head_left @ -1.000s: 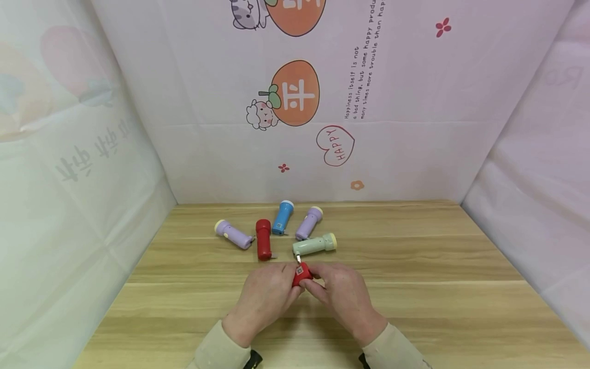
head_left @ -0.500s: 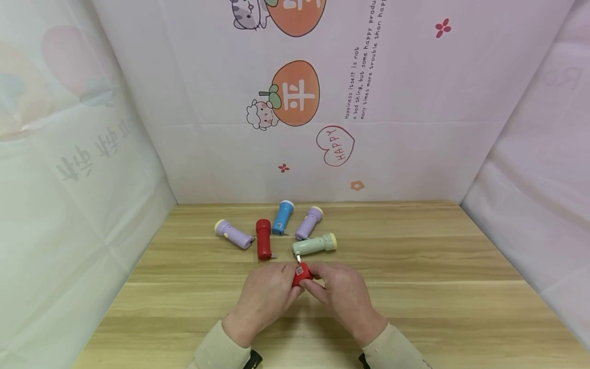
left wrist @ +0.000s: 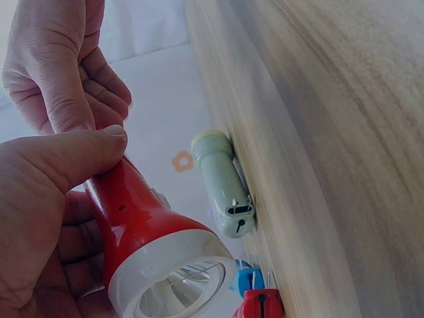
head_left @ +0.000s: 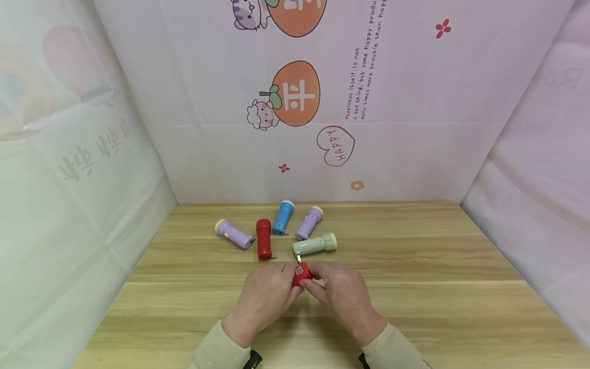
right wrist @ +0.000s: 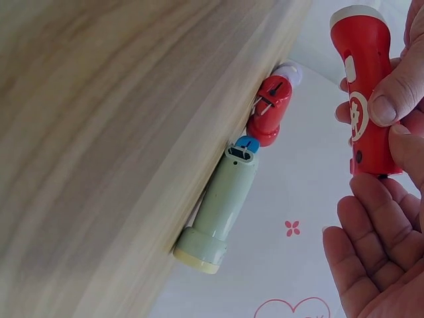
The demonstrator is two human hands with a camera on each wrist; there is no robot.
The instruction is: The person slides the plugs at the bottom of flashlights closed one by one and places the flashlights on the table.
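The left hand (head_left: 266,291) grips a white-rimmed red flashlight (left wrist: 142,222) above the wooden table (head_left: 415,307); the right hand (head_left: 345,296) pinches its tail end. Nothing visibly differs from a second ago, suggesting a steady hold. Beyond lies a pale-green flashlight (head_left: 315,245), farther a blue flashlight (head_left: 282,219).

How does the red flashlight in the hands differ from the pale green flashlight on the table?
The red flashlight has a white rim; the green flashlight has a pale yellow rim. The left hand and right hand hold the red flashlight above the table, while the green flashlight lies on it. Both have a tubular body and a flared head.
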